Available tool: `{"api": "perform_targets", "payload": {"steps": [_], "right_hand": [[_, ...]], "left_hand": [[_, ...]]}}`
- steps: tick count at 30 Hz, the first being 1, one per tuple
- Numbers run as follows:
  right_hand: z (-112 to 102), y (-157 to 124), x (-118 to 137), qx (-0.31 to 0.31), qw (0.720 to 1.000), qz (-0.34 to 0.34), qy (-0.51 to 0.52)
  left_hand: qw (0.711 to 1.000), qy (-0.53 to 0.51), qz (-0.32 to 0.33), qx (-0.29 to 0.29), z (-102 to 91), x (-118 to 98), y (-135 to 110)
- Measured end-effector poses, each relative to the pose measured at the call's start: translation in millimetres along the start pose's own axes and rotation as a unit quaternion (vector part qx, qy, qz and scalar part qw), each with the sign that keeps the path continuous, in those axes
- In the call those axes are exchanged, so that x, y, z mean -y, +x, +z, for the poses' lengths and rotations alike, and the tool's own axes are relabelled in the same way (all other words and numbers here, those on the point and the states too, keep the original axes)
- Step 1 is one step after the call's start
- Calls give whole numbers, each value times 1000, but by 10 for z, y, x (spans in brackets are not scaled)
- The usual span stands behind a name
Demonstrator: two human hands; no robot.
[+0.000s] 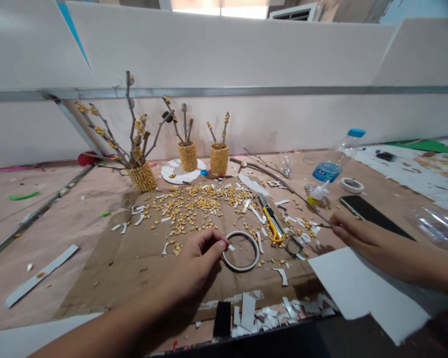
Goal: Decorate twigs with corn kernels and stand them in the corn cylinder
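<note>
My left hand (pixel 196 261) rests on the cardboard (pixel 134 263) with its fingers curled, thumb and forefinger touching the left edge of a thin tape ring (pixel 241 251). Over at the right, my right hand (pixel 354 233) pinches the near end of a long thin twig (pixel 283 186) that runs back and left across the table. Loose corn kernels (pixel 194 204) and white paper scraps lie scattered between the hands. A yellow utility knife (pixel 272 219) lies just right of the ring.
Three kernel-covered pots with twigs (pixel 144 176) (pixel 187 155) (pixel 219 158) stand at the back. A plastic bottle (pixel 334 161), a glue bottle (pixel 315 194), a tape roll (pixel 351 185) and a phone (pixel 373 215) lie at the right. White paper (pixel 369 293) covers the near right corner.
</note>
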State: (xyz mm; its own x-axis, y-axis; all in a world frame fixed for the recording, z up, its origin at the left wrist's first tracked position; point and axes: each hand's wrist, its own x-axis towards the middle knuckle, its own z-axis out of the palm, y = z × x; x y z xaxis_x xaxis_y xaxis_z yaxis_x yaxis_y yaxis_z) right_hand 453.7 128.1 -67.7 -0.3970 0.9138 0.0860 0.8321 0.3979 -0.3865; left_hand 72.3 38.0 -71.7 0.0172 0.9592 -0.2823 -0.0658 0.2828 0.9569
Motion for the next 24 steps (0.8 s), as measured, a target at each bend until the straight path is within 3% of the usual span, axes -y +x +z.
{"api": "perform_targets", "payload": {"steps": [1,3,7,10,13,16,20,24], "right_hand": [[54,-35,1,41,999,4,10],[225,-119,-23,58,998,16,3],[482,-256,-126,-52,995,-39,-72],[379,-229,-77,-95,991,-51,-78],[169,-49,246,-54,998,-42,0],[95,225,786,14,993,-49,109],[268,525,1425,75,963,-113,231],[542,651,1676,122,933,-158,300]], "left_hand": [[1000,0,2,-1,-1,0,-6],[1000,11,10,-3,-5,-7,-15],[999,30,17,-9,-10,-31,-11],[999,27,21,-10,2,-36,6],[1000,3,22,-20,31,-35,11],[999,-28,2,-37,47,-47,3],[998,-22,44,-42,-1,-88,0],[997,-15,72,-37,-54,-106,9]]}}
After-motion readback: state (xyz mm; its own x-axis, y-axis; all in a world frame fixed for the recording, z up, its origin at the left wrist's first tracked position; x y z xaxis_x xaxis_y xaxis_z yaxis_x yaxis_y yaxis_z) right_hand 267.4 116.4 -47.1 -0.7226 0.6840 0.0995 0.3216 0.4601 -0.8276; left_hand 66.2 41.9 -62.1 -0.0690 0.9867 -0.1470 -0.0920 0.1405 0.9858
